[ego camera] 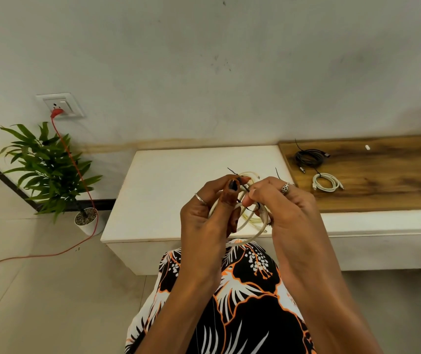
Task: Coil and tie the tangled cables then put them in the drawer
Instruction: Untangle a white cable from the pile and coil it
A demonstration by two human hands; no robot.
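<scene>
Both hands raised together in front of the body, above the near edge of the tabletop, forearms bare and converging upward. Left hand: fingers curled, thumb extended upward with dark-painted nail, ring on one finger, gripping the cream cable coil. Right hand: fingertips pinching a thin black tie, ring on one finger.

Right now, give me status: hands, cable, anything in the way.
Left hand and right hand both gripping the coiled cream-white cable, working a thin black tie around it. Two tied coils on wooden top. Nothing blocking.
</scene>
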